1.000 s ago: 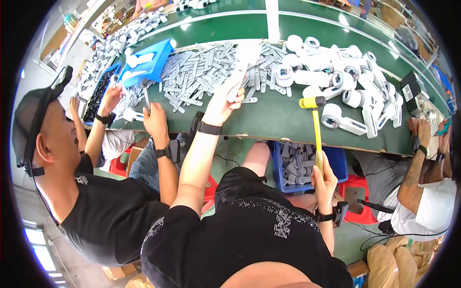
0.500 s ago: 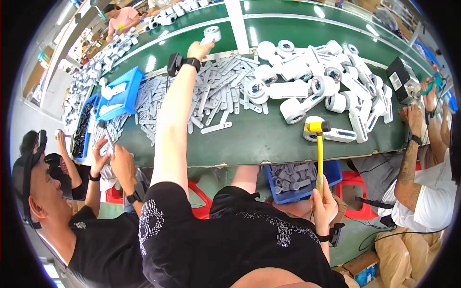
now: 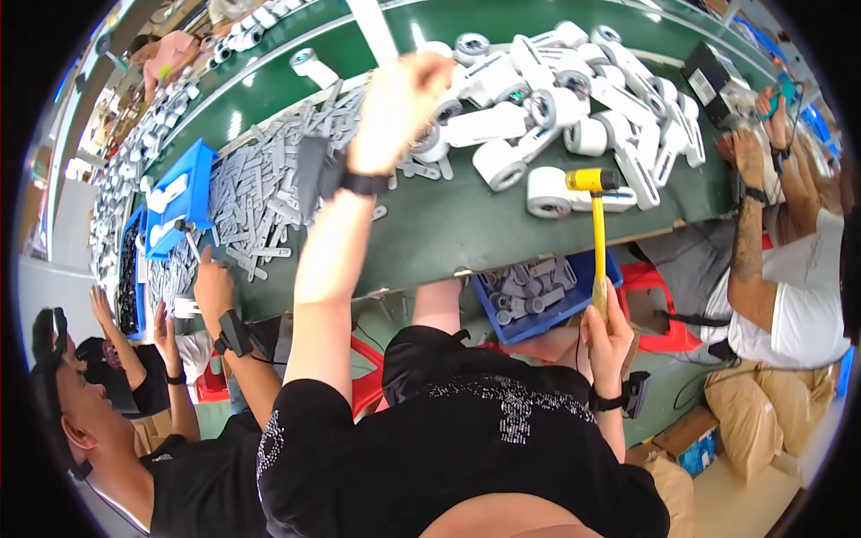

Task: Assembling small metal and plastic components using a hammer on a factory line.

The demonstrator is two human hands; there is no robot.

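My left hand (image 3: 404, 108) is raised over the table at the near side of a heap of white round-headed pieces with flat handles (image 3: 489, 124). It is smeared by motion, so its fingers cannot be read. In my right hand (image 3: 608, 336) is the handle of a small yellow-headed mallet (image 3: 598, 224), held upright. Behind the mallet's black-tipped head lies a single white round-headed piece (image 3: 549, 191), near the front edge of the green table (image 3: 421, 238). Another such white piece (image 3: 312, 67) rests on the far green strip.
Many grey flat strips (image 3: 256, 179) lie heaped left of my arm. A blue bin (image 3: 538, 327) of grey parts stands below the table edge. A co-worker's hand (image 3: 213, 287) works at left beside a blue tray (image 3: 184, 202); another person (image 3: 780, 296) sits at right, near a black box (image 3: 717, 85).
My left hand has let go of the white piece on the far strip and swung right and nearer. The mallet stays upright in my right hand. The whole view has shifted.
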